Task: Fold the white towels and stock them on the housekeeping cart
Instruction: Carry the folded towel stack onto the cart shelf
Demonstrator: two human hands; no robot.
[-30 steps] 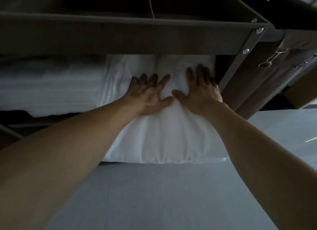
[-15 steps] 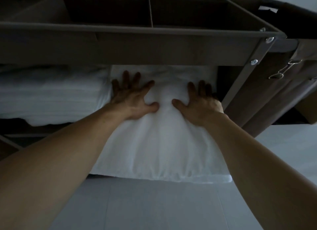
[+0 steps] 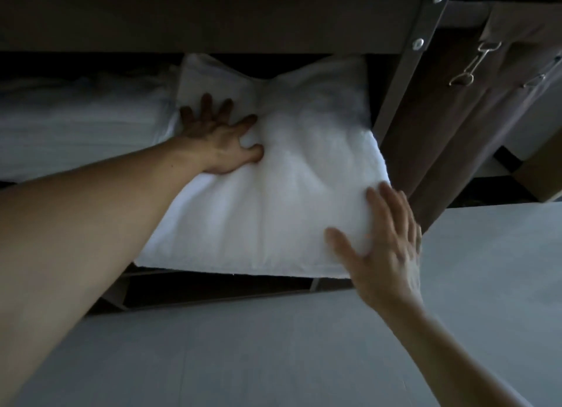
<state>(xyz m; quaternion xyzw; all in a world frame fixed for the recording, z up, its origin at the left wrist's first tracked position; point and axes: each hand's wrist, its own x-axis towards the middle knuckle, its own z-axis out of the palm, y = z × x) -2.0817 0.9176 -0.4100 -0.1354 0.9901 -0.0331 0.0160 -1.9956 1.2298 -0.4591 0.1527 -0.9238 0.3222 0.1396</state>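
I pressed my left hand (image 3: 219, 142) flat on the towel (image 3: 273, 200), half inside the cart (image 3: 407, 72), to push it in. My right hand (image 3: 386, 248) lay flat on the corner outside the cart, guiding it.

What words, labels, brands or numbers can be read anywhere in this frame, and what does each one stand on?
None can be read in this dim view.
The folded white towel is plain.
The cart frame shows only bare rivets.
The brown bag beside it and its metal clip carry no visible marking.
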